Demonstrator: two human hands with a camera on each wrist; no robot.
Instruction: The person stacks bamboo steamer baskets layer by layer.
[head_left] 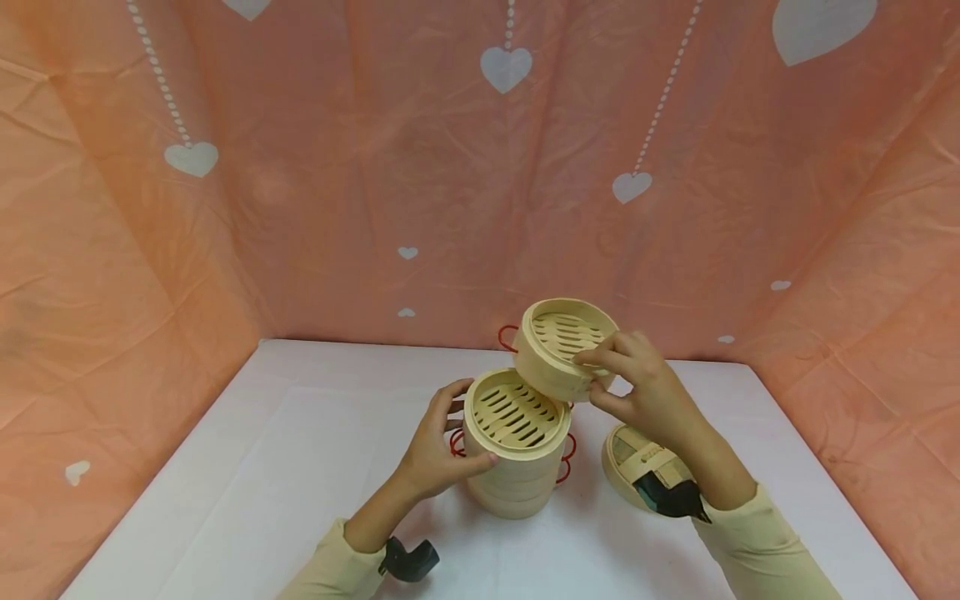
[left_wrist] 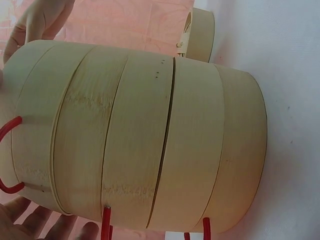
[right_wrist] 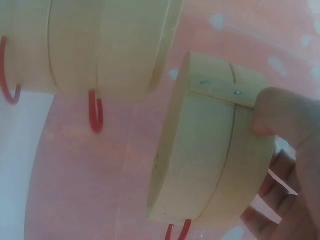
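Note:
A stack of round bamboo steamer baskets [head_left: 510, 475] with red loop handles stands on the table. My left hand [head_left: 442, 454] grips the stack near its top, thumb across the front and fingers round the left side. In the left wrist view its fingers [left_wrist: 35, 222] show beside the stacked tiers. My right hand [head_left: 645, 387] pinches the rim of another steamer basket [head_left: 555, 371], thumb outside and fingers over the slatted inside. That basket is tilted and raised above the stack's right rear edge. In the right wrist view, the held basket [right_wrist: 200, 150] is apart from the stack [right_wrist: 95, 45].
A woven bamboo steamer lid [head_left: 618, 467] lies on the white table [head_left: 337, 433] right of the stack, partly under my right forearm. Pink cloth [head_left: 450, 183] with white hearts hangs behind and along both sides.

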